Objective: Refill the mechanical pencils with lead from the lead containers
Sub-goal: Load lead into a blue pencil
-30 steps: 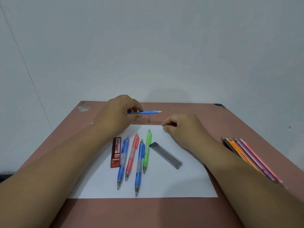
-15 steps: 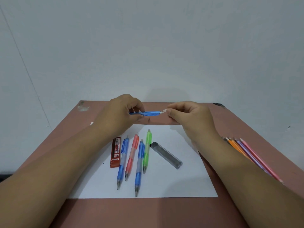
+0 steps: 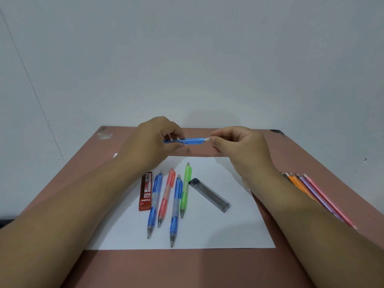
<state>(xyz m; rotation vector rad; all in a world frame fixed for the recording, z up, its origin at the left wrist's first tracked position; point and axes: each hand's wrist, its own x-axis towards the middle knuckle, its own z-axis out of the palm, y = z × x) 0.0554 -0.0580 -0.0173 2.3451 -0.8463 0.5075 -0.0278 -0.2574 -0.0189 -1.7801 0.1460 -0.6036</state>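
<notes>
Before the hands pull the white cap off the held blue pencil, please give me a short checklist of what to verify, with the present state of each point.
1. Left hand grips the blue pencil by its barrel: ok.
2. Right hand pinches the white cap: ok.
3. Pencil is held level above the table, apart from the things below: ok.
4. Lead cases within reach on the paper, the red case and the clear case: ok.
5. Either case already open: cannot tell.
6. Lead inside the held pencil: cannot tell.
</notes>
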